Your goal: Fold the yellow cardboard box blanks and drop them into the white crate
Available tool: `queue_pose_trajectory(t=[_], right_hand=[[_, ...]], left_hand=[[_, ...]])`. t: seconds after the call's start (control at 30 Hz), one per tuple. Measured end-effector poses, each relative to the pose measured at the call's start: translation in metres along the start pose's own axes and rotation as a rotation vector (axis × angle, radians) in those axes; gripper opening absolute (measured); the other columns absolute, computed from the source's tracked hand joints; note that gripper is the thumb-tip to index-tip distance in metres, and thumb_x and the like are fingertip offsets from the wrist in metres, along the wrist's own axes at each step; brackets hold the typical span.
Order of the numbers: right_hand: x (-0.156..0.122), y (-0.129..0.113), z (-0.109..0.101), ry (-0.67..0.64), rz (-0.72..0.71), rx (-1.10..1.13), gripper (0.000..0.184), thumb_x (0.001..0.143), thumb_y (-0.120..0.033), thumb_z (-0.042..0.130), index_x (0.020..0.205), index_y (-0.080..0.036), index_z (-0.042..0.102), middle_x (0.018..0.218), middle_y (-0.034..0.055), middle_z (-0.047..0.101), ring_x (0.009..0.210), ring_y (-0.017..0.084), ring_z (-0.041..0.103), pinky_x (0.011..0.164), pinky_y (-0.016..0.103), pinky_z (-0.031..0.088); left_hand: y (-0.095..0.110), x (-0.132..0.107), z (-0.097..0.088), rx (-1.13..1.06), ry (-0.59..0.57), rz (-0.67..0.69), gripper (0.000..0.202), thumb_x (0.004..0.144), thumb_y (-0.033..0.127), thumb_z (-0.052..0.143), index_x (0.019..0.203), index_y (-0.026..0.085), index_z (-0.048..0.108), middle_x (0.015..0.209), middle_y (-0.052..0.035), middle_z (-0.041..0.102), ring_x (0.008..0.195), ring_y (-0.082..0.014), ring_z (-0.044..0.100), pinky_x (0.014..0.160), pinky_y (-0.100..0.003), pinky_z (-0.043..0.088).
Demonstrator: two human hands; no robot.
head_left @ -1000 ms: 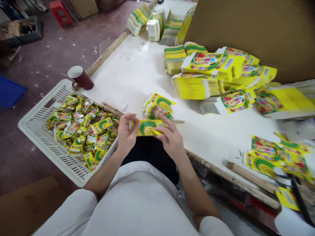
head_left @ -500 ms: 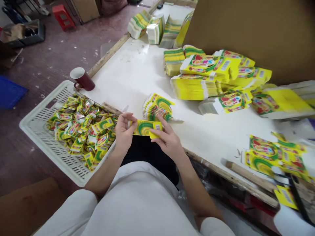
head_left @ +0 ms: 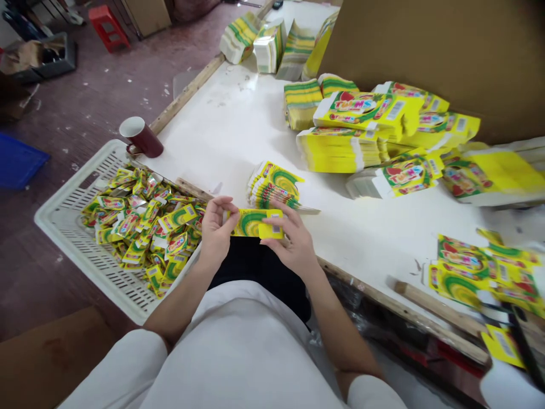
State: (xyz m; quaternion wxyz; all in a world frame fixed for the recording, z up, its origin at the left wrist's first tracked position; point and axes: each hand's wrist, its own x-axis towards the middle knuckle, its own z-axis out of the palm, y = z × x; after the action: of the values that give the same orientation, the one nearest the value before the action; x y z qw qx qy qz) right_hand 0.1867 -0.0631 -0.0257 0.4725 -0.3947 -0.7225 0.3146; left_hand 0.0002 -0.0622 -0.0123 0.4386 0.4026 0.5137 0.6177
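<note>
Between my two hands, at the table's front edge, is a small yellow and green carton (head_left: 249,222), lying lengthwise from left to right. Its left end is pinched by the thumb and fingers of my left hand (head_left: 217,227). My right hand (head_left: 292,236) grips the other end, around a yellow flap with a barcode; the thumb is below and the fingers above. Just beyond, a fanned stack of flat cartons (head_left: 275,184) rests on the white table. To my left, a white plastic basket (head_left: 55,213) holds a heap of small cartons (head_left: 149,221).
A maroon mug (head_left: 145,139) stands at the table's left edge. Bundles of flat cartons (head_left: 340,150) are piled at the back right, before a large cardboard sheet (head_left: 426,57). More loose cartons (head_left: 472,270) lie at the right, by a wooden strip (head_left: 438,307).
The fingers of my right hand have shifted slightly at the carton's right end, and its barcode flap now lies flatter, in line with the carton. My left hand keeps its pinch.
</note>
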Motion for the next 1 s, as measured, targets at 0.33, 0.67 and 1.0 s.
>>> queue_pose_trajectory(t=[0.33,0.67,1.0], right_hand=[[0.012,0.004,-0.001,-0.032,0.050,0.045,0.086,0.085,-0.051,0.075,0.155,-0.025,0.033,0.152,0.0180,0.046,0.132,0.032,0.057,0.108,0.050,0.051],[0.035,0.060,-0.022,0.189,0.227,-0.473,0.040,0.084,-0.020,0.065,0.124,-0.020,0.064,0.103,0.0120,0.071,0.100,0.033,0.062,0.099,0.059,0.047],[0.011,-0.021,0.011,0.081,0.201,0.102,0.047,0.085,-0.030,0.074,0.125,-0.027,0.050,0.090,-0.0007,0.062,0.079,0.018,0.063,0.076,0.034,0.058]], left_hand=[[0.007,0.011,-0.037,0.314,0.163,0.190,0.030,0.083,0.027,0.075,0.109,0.023,0.060,0.103,-0.0036,0.062,0.101,-0.0182,0.061,0.099,-0.033,0.048],[0.032,0.053,-0.154,1.046,0.556,0.248,0.042,0.077,0.029,0.079,0.114,0.020,0.060,0.123,-0.0123,0.060,0.128,-0.0353,0.050,0.114,-0.059,0.034],[-0.003,0.003,0.026,-0.131,-0.195,0.029,0.069,0.070,0.079,0.071,0.117,0.030,0.059,0.114,-0.0097,0.065,0.107,-0.0279,0.067,0.085,-0.043,0.058]])
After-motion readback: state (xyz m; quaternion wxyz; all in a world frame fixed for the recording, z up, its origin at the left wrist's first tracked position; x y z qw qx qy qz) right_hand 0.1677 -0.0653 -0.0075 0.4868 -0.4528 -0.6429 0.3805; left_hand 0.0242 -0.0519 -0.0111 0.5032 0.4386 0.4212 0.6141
